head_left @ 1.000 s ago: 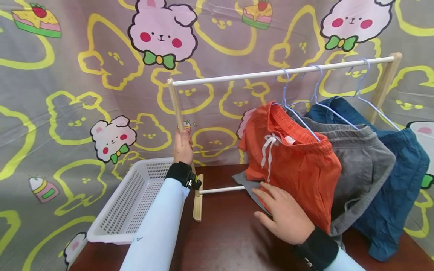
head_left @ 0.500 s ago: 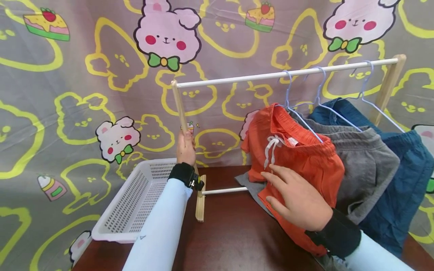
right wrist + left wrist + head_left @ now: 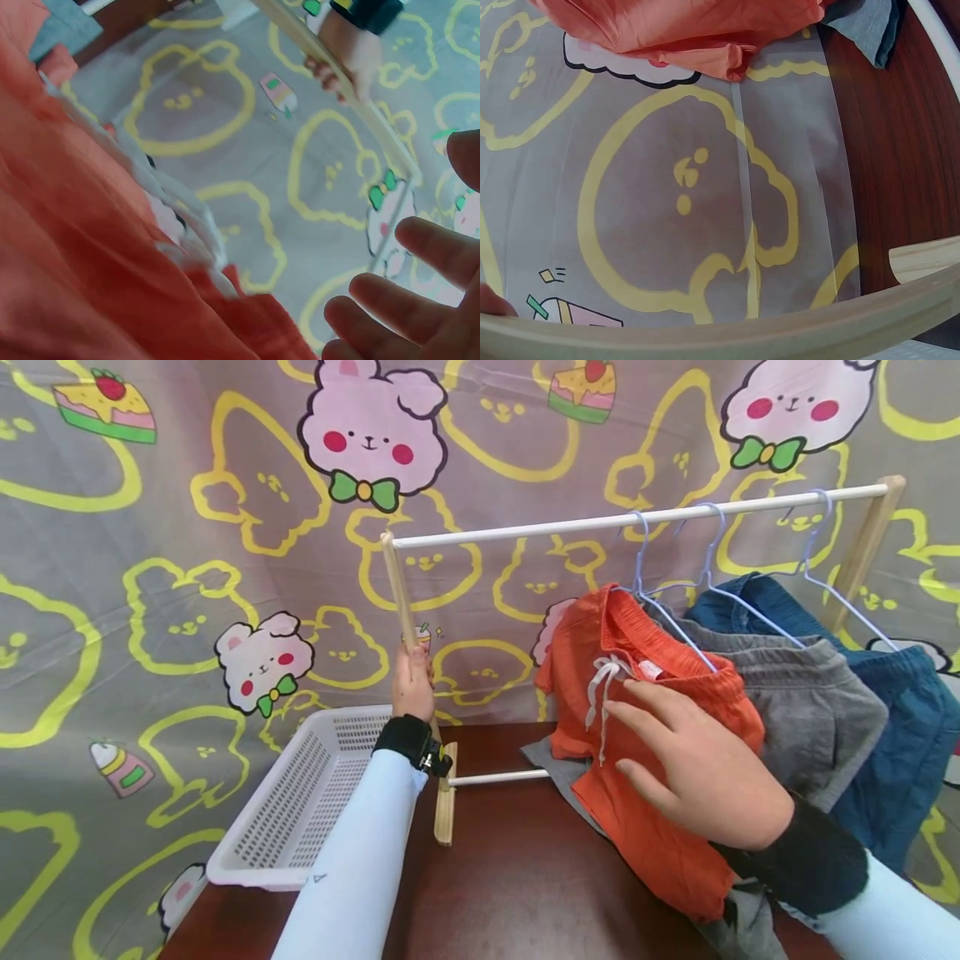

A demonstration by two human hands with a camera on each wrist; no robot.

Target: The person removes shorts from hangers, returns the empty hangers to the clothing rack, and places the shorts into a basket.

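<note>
My left hand (image 3: 414, 687) grips the left wooden upright (image 3: 398, 585) of a small clothes rack. The upright also crosses the bottom of the left wrist view as a pale bar. My right hand (image 3: 708, 764) is in front of a pair of orange shorts (image 3: 573, 710), fingers spread and fairly straight, pinching nothing. Whether it touches the cloth, I cannot tell. The shorts have a white drawstring (image 3: 609, 670) and hang on a lilac hanger (image 3: 640, 564). Behind them hang grey shorts (image 3: 817, 710) and blue shorts (image 3: 911, 693), each on a similar hanger.
A white perforated basket (image 3: 225, 860) stands left of the rack. The white top rail (image 3: 517, 531) slopes up to the right upright (image 3: 862, 556); a lower rail (image 3: 498, 777) runs near the brown table (image 3: 517, 877). A cartoon-printed curtain (image 3: 480, 635) backs everything.
My right hand has moved up and to the right across the orange shorts. Their lower leg now hangs further down and left. The left hand keeps its hold on the upright.
</note>
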